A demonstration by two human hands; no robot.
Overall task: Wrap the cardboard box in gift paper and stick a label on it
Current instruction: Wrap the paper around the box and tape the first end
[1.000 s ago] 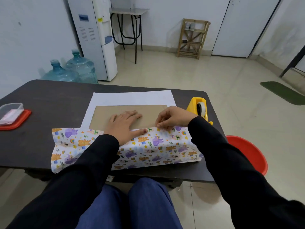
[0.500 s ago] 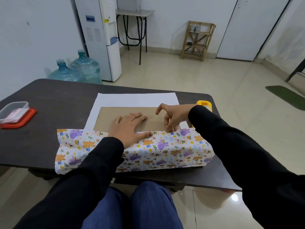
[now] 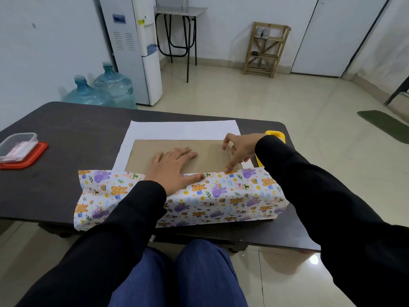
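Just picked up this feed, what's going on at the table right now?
A person is partway through wrapping a cardboard box on the table. The near side of the gift paper is folded up over the box's front edge. The left hand lies flat, pressing that edge onto the box top. The right hand has fingertips at the same edge further right; pinching or only pressing, I cannot tell. The paper's far side lies flat, white side up; a yellow tape dispenser sits behind the right wrist.

The left hand lies flat on the cardboard box, its thumb pinning the folded edge of the animal-print gift paper. A fingertip of the right hand presses that edge, near a yellow tape dispenser.
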